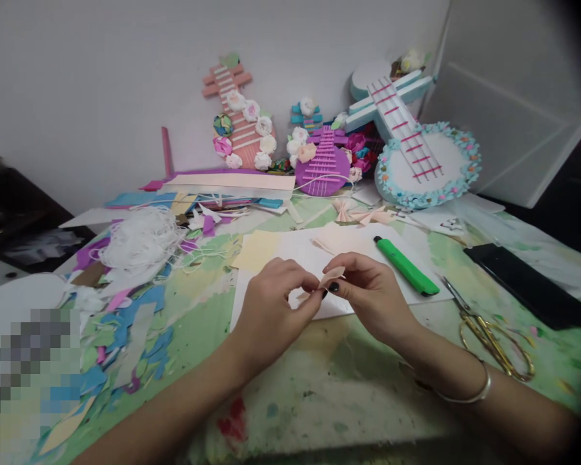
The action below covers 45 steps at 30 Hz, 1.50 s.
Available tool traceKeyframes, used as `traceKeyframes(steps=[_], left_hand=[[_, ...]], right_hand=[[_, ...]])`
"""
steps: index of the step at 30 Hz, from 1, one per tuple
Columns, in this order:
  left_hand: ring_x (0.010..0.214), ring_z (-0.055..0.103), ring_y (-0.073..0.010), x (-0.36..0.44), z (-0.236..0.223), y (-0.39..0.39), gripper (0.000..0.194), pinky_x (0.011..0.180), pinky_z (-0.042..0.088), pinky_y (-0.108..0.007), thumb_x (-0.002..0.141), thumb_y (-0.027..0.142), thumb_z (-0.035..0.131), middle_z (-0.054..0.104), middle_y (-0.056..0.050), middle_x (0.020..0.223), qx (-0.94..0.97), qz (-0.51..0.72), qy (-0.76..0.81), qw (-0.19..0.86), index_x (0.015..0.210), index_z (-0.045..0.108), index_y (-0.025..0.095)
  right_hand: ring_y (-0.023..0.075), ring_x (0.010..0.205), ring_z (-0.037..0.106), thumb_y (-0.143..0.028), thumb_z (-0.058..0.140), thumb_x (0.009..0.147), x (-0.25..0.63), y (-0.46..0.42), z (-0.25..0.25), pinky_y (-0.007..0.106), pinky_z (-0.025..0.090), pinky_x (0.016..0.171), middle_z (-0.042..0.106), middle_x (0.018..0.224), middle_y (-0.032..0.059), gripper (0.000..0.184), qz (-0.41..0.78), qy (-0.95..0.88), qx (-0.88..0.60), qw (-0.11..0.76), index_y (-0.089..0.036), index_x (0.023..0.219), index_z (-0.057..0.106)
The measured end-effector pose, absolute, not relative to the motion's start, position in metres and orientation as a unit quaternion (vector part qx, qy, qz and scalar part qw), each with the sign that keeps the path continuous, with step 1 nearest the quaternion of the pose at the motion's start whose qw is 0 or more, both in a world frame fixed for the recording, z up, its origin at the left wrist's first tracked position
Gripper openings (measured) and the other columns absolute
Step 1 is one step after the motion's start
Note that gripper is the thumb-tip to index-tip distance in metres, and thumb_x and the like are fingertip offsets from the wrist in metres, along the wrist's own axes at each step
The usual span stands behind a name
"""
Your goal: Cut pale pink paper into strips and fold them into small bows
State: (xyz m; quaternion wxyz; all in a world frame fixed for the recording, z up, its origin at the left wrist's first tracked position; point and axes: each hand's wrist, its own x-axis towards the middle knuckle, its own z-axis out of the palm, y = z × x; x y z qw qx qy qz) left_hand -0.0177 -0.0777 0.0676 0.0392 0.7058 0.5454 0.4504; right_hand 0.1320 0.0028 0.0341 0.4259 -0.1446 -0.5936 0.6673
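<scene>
Between my two hands is a small peach paper piece (332, 276), pinched at its lower end. My left hand (279, 294) closes thumb and forefinger on its left side. From the right, my right hand (370, 294) grips it between thumb and fingers. Both hands are over a white paper sheet (252, 300) on the table. Just behind them lies another peach paper piece (336, 237). A green tube-shaped thing with a black end (407, 266) rests right of my right hand. Gold-handled scissors (487, 329) lie near my right wrist, blades pointing away.
Paper-flowered instrument models in pink (242, 126), purple (323, 169) and light blue (419, 152) lean along the wall. Tangled white string (142, 239) and blue paper scraps (148, 303) cover the left side. A black flat object (527, 284) lies at right. Yellow paper (259, 248) sits behind my left hand.
</scene>
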Motion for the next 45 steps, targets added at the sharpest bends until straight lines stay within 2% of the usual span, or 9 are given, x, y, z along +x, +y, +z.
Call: traceKeyframes(steps=[3,6,13,18,28,36,42,45], left_hand=[[0.077,0.058,-0.0154,-0.02,0.058,-0.076,0.006,0.07,0.044,-0.027,0.082,0.011,0.063,0.068,-0.002,0.077,0.717,0.458,0.525,-0.002,0.082,0.066,0.016],[0.074,0.06,-0.0146,-0.022,0.05,-0.076,0.009,0.065,0.045,-0.024,0.083,0.009,0.061,0.068,-0.002,0.077,0.728,0.446,0.521,0.0,0.086,0.067,0.016],[0.072,0.058,-0.0153,-0.025,0.044,-0.074,0.009,0.063,0.045,-0.025,0.083,0.008,0.062,0.067,-0.003,0.074,0.744,0.435,0.508,0.001,0.085,0.067,0.016],[0.073,0.06,-0.0151,-0.028,0.039,-0.072,0.008,0.065,0.046,-0.026,0.082,0.011,0.064,0.069,-0.002,0.077,0.731,0.449,0.513,0.031,0.086,0.068,0.017],[0.075,0.064,-0.0164,-0.03,0.035,-0.072,0.009,0.071,0.047,-0.028,0.081,0.012,0.062,0.072,-0.002,0.079,0.706,0.449,0.543,0.072,0.084,0.068,0.019],[0.072,0.063,-0.0153,-0.03,0.036,-0.073,0.009,0.068,0.046,-0.026,0.079,0.01,0.062,0.07,-0.001,0.075,0.7,0.442,0.554,0.087,0.078,0.067,0.018],[0.071,0.063,-0.0148,-0.029,0.038,-0.073,0.009,0.067,0.046,-0.026,0.078,0.01,0.063,0.07,-0.001,0.074,0.695,0.441,0.559,0.105,0.077,0.068,0.017],[0.071,0.063,-0.0147,-0.03,0.038,-0.073,0.009,0.067,0.047,-0.025,0.078,0.01,0.063,0.07,-0.001,0.074,0.687,0.439,0.566,0.122,0.077,0.068,0.018]], right_hand=[[0.0104,0.075,0.061,-0.016,0.073,0.076,0.13,0.005,0.03,0.024,0.05,0.073,0.066,0.08,-0.0003,0.015,0.693,-0.571,-0.146,0.416,-0.021,0.089,0.068],[0.0105,0.074,0.061,-0.015,0.075,0.072,0.129,0.006,0.031,0.024,0.049,0.071,0.067,0.081,0.0005,0.02,0.707,-0.577,-0.158,0.377,-0.02,0.091,0.069],[0.011,0.07,0.058,-0.017,0.076,0.069,0.129,0.008,0.034,0.025,0.049,0.069,0.063,0.072,-0.0006,0.01,0.695,-0.595,-0.167,0.369,-0.017,0.075,0.068],[0.0118,0.067,0.057,-0.025,0.078,0.068,0.128,0.012,0.032,0.027,0.048,0.067,0.063,0.069,-0.0004,0.015,0.667,-0.621,-0.195,0.363,-0.016,0.073,0.067],[0.0138,0.07,0.058,-0.027,0.072,0.073,0.128,0.012,0.034,0.028,0.046,0.068,0.065,0.073,0.0014,0.012,0.631,-0.656,-0.219,0.352,-0.017,0.076,0.068],[0.0124,0.068,0.056,-0.021,0.07,0.072,0.13,0.017,0.029,0.027,0.042,0.067,0.066,0.07,0.0007,0.004,0.596,-0.655,-0.24,0.397,-0.018,0.074,0.072],[0.0139,0.066,0.054,-0.023,0.071,0.07,0.133,0.019,0.027,0.029,0.04,0.065,0.067,0.068,0.0018,0.007,0.603,-0.643,-0.258,0.396,-0.019,0.074,0.075],[0.0152,0.066,0.055,-0.032,0.066,0.078,0.135,0.022,0.026,0.03,0.04,0.064,0.067,0.068,0.004,0.018,0.615,-0.636,-0.246,0.395,-0.017,0.075,0.075]])
